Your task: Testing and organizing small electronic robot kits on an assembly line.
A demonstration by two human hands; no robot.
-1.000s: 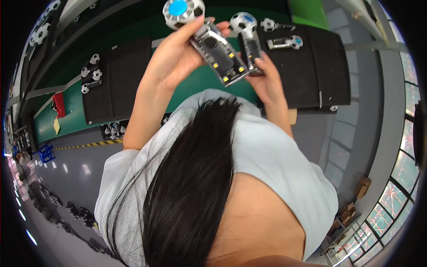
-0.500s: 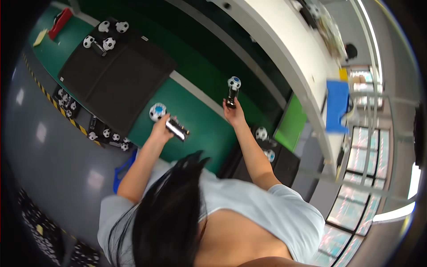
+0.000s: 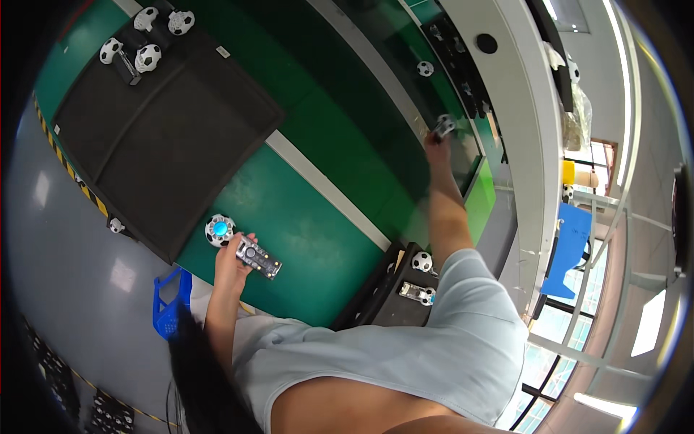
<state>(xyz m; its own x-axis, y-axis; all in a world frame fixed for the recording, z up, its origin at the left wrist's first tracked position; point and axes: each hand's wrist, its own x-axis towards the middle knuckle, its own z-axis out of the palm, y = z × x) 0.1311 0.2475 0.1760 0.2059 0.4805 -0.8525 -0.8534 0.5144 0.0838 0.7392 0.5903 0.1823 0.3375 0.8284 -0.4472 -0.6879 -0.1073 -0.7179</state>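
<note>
My left hand is closed around a device with a soccer-ball-patterned round head and a dark, shiny oblong body. A bright blue disc shows on its head, and it is held above the green tabletop. Far forward on the right, my right hand grips a similar ball-headed device, which motion blurs. That forearm looks darker toward the hand, within a dim tinted area.
A black padded mat covers the table's left part, with several ball-headed devices at its far end. Right of me, a black tray holds similar devices. A white frame curves overhead on the right. A blue stool stands lower left.
My right hand has moved forward and right with its device, into the dim area. My left hand has shifted left and down; its device's body now shows its other, dotted face. The view has turned.
</note>
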